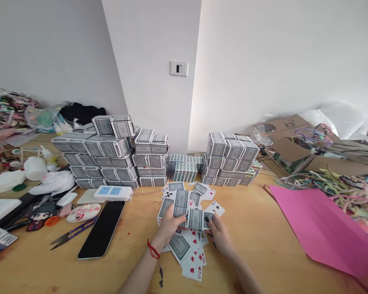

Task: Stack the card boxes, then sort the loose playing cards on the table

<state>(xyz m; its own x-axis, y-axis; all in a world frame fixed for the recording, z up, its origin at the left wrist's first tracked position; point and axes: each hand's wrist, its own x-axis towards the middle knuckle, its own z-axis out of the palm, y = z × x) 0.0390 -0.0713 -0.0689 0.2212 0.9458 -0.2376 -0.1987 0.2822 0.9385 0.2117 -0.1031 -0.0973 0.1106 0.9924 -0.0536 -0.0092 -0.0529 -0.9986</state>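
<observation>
Both my hands are over a scatter of playing cards [180, 247] at the middle of the table. My left hand [169, 223] grips several grey-backed cards [180, 202] between thumb and fingers. A red cord is tied round that wrist. My right hand [219, 234] pinches the end of another grey-backed card [208, 219], and one more card [195, 219] lies between the two hands, back up. Loose cards lie beneath and beyond, some face up, such as the two of hearts [193, 272] and a club card [217, 208].
Stacked card boxes stand at the left [110, 163] and right [230, 159], with small green boxes [185, 168] between. A black phone [102, 230], scissors [73, 233] and a power strip [115, 192] lie left. Pink paper [322, 224] and tangled yarn [331, 188] are right.
</observation>
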